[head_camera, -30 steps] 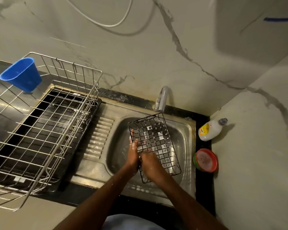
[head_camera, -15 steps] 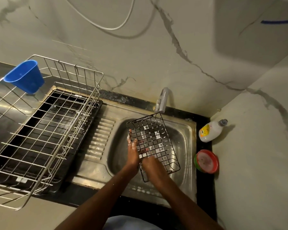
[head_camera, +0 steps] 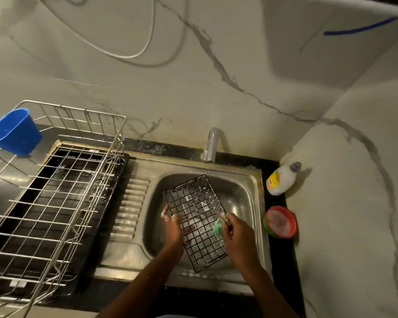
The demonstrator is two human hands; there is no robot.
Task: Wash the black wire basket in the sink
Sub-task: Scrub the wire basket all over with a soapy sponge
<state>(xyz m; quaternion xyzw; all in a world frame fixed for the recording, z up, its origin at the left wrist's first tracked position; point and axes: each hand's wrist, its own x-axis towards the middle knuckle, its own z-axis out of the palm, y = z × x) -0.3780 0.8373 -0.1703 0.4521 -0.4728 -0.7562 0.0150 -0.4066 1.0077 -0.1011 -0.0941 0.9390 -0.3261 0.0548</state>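
The black wire basket [head_camera: 194, 207] is tilted over the steel sink [head_camera: 244, 191], its soapy grid facing up. My left hand [head_camera: 174, 228] grips the basket's left edge, fingers curled through the wires and flecked with foam. My right hand [head_camera: 238, 237] holds a green scrub sponge [head_camera: 217, 228] against the basket's right edge. The tap [head_camera: 211, 145] stands behind the basin, and I see no water running.
A large steel dish rack [head_camera: 55, 203] with a blue cup [head_camera: 14, 131] on its rim stands on a black tray left of the sink. A white soap bottle [head_camera: 282, 179] and a red-lidded tub [head_camera: 282, 222] sit on the counter to the right, near the wall corner.
My right hand moved from the basket's near end to its right edge, and the green sponge now shows. The basket sits lower and flatter in the basin.
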